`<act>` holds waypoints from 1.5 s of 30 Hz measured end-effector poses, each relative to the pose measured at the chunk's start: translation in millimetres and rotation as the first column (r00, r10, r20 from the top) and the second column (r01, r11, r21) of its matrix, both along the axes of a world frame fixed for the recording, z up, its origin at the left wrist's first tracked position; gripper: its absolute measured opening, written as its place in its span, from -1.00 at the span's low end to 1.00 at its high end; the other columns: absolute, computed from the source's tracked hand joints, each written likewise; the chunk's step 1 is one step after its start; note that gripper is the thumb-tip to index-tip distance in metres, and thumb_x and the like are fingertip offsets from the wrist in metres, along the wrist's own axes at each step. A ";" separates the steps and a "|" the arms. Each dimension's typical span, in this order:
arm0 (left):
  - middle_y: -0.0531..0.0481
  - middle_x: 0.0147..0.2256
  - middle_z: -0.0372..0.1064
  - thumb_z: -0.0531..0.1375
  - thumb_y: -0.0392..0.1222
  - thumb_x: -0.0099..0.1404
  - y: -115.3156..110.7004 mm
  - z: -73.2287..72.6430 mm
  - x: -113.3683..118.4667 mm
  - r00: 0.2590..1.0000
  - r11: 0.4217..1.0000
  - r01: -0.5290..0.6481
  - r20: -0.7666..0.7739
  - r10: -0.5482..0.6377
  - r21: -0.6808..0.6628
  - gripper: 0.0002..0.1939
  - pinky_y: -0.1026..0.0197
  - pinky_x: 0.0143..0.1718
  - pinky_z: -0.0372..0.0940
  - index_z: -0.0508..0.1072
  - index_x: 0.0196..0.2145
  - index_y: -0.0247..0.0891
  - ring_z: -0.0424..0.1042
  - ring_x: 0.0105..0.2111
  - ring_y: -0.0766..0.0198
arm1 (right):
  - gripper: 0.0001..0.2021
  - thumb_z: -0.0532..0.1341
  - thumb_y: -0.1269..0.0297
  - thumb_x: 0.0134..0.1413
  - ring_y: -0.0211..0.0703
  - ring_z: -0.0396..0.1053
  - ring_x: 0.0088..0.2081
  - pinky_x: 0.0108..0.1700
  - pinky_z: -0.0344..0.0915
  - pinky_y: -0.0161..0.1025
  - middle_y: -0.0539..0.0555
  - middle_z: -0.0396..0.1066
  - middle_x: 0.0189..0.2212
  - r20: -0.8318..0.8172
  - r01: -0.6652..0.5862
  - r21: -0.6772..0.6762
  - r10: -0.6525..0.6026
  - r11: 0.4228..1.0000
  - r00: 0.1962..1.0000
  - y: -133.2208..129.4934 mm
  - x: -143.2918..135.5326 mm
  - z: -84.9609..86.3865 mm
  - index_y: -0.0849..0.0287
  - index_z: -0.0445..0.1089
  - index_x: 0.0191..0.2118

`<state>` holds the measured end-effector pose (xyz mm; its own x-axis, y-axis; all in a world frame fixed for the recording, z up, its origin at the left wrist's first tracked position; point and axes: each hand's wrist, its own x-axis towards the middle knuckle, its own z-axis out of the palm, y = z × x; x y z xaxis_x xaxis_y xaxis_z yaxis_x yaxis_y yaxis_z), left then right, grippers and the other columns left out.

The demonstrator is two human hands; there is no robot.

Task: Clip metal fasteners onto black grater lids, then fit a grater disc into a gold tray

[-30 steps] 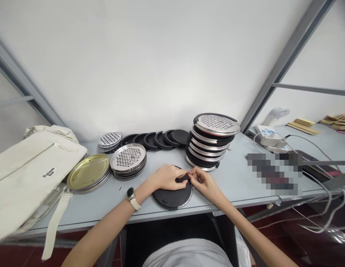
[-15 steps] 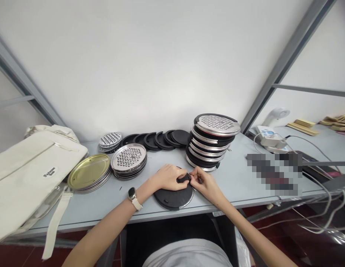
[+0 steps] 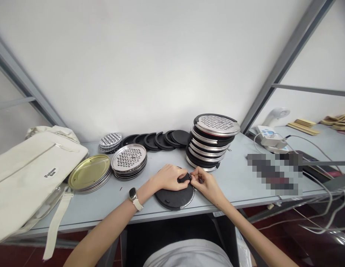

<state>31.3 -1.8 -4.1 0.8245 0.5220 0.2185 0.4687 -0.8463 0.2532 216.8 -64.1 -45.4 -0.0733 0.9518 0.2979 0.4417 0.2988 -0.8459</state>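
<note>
A round black disc with a silvery rim along its lower right edge lies flat near the table's front edge. Over its upper part, my left hand is closed around a small dark piece, whose exact kind I cannot tell. My right hand pinches at the right end of that piece, fingertips close to my left ones. Whatever those fingertips hold is too small to make out. Behind my right hand rises a tall stack of black-rimmed metal grater discs.
Left of my hands stand a stack of metal grater plates and a stack of gold-coloured lids. Black round covers line the wall. A cream backpack occupies the left end; a white device with cables sits right.
Both hands hold nearly the same pose. The view has shifted very slightly; nothing has visibly been taken up or let go.
</note>
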 end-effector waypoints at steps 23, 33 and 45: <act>0.05 -0.54 0.31 0.10 -0.12 0.26 21.4 -3.7 -14.3 0.986 0.980 -0.161 -0.018 0.164 0.121 -0.84 0.26 -0.48 0.03 0.31 -0.42 -0.24 0.29 -0.54 0.30 | -0.88 0.11 0.22 0.15 -0.24 0.19 -0.50 -0.37 0.21 -0.29 -0.08 0.16 -0.58 -0.103 0.098 -0.027 -0.101 0.995 0.990 -12.9 -7.3 1.2 0.13 0.21 -0.36; 0.10 -0.56 0.28 0.09 -0.15 0.29 9.4 4.5 -14.3 0.998 0.993 0.052 -0.031 -0.049 0.104 -0.84 0.25 -0.51 -0.02 0.29 -0.44 -0.24 0.26 -0.55 0.35 | -0.83 0.07 0.15 0.24 -0.23 0.21 -0.47 -0.39 0.19 -0.31 -0.06 0.23 -0.54 -0.002 -0.005 -0.012 0.005 1.000 1.000 -14.4 -10.6 2.3 0.13 0.26 -0.28; 0.06 -0.48 0.37 0.10 -0.12 0.28 -2.6 3.0 -9.0 0.985 0.982 0.171 -0.053 -0.167 0.079 -0.85 0.24 -0.48 0.04 0.34 -0.38 -0.23 0.31 -0.51 0.33 | -0.81 0.07 0.15 0.25 -0.23 0.21 -0.46 -0.38 0.20 -0.31 -0.04 0.25 -0.53 -0.033 -0.030 -0.006 0.030 1.000 0.999 -11.6 -6.9 0.8 0.15 0.29 -0.27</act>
